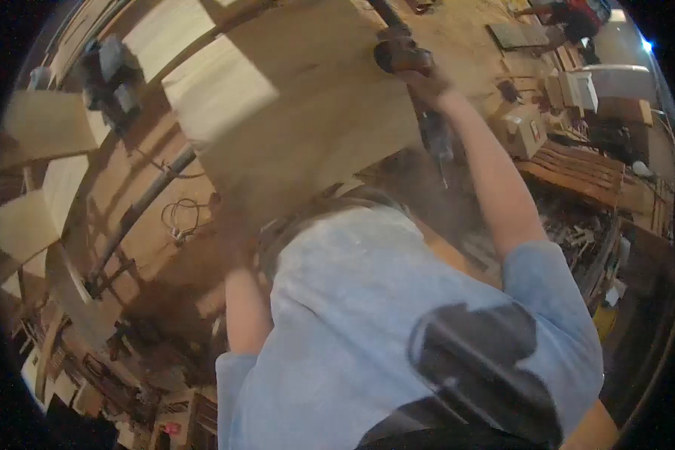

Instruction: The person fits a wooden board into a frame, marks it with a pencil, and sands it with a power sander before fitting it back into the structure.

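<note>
A pale plywood panel (315, 120) lies in front of my body, partly in shadow. My right hand (427, 86) is at its right edge, with the fingers closed around a dark rounded fitting (402, 54) on a dark bar (386, 15). Below that hand is a narrow grey metal part (436, 139), too blurred to name. My left hand (232, 229) is low beside the panel's near left corner, dark and smeared. Its fingers cannot be made out, nor whether it touches the panel.
To the left stand more pale panels (45, 131), a long dark pipe (142, 202) and a coiled cable (181, 217). On the right are a cardboard box (523, 129), stacked wooden slats (574, 172) and scattered offcuts (577, 232). Another person (577, 19) is at the far upper right.
</note>
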`<state>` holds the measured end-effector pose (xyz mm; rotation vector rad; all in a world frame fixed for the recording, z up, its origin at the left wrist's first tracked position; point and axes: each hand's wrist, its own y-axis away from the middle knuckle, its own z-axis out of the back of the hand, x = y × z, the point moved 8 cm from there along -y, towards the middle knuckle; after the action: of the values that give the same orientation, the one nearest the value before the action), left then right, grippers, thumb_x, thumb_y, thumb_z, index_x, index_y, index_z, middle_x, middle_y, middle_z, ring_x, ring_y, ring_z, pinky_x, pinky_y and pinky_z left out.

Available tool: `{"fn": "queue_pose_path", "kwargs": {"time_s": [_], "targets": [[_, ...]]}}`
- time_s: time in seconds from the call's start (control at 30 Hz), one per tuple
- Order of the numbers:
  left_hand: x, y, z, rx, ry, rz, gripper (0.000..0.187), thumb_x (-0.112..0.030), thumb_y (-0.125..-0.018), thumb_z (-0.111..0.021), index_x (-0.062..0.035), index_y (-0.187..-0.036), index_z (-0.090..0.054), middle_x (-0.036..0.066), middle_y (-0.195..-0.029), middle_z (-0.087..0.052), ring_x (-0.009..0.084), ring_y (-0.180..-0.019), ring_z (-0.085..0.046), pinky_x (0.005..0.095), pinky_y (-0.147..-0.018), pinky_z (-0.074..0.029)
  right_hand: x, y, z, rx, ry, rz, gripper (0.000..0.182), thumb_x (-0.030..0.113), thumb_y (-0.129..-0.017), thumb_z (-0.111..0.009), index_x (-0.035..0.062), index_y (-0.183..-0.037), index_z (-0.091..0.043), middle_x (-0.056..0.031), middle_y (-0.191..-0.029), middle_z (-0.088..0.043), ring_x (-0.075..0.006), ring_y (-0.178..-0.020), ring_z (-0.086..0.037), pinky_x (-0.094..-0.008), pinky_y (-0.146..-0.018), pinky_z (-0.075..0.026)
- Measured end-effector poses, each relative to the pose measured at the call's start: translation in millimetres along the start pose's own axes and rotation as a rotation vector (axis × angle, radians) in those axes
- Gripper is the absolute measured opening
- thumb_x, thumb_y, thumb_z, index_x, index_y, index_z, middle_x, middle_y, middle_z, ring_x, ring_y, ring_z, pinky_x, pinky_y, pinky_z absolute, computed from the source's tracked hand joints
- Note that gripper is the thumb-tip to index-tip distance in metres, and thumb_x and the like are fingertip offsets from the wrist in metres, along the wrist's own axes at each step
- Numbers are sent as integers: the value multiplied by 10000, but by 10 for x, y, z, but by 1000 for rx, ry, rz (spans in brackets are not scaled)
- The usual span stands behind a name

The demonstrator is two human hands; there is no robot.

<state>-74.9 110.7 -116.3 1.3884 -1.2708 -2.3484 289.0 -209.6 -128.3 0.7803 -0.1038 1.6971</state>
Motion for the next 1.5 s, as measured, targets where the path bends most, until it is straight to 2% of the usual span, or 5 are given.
{"fn": "queue_pose_path", "kwargs": {"time_s": [0.7,0.8,1.07,1.17,1.5], "targets": [[964,-1024,35,526,322,-268,358,-148,-836,-683,9,-1140,-579,126,-1039,-660,226,-881,-646,346,-768,-530,3036,1304,-2020,633,12,505,475,376,-871,-596,19,-1185,-575,-159,-1103,-647,-269,-1054,-612,-348,-895,-468],[550,-691,74,214,-744,-671,384,-172,-876,-624,11,-1206,-554,135,-1095,-645,245,-934,-633,389,-827,-510,3242,1372,-2036,537,162,749,524,425,-853,-610,74,-1238,-554,-178,-1135,-636,-280,-1024,-631,-370,-861,-488],[1205,-932,211,434,397,-347,431,-190,-939,-532,19,-1311,-478,111,-1238,-570,223,-1135,-554,355,-968,-445,2390,900,-1385,444,21,460,472,368,-835,-653,85,-1207,-591,-151,-1036,-679,-247,-935,-657,-356,-815,-504],[340,-276,61,455,-266,-391,461,-171,-969,-452,0,-1392,-384,123,-1308,-525,226,-1215,-510,332,-1022,-419,2077,759,-1172,387,10,435,459,341,-832,-658,86,-1207,-586,-131,-993,-682,-222,-893,-655,-346,-799,-504],[309,-249,-71,375,47,-222,546,-185,-923,-557,27,-1395,-384,159,-1384,-476,250,-1291,-441,367,-1088,-351,1298,508,-397,326,49,139,614,398,-805,-710,116,-1305,-491,-171,-1202,-619,-343,-1130,-584,-420,-958,-459]]}}
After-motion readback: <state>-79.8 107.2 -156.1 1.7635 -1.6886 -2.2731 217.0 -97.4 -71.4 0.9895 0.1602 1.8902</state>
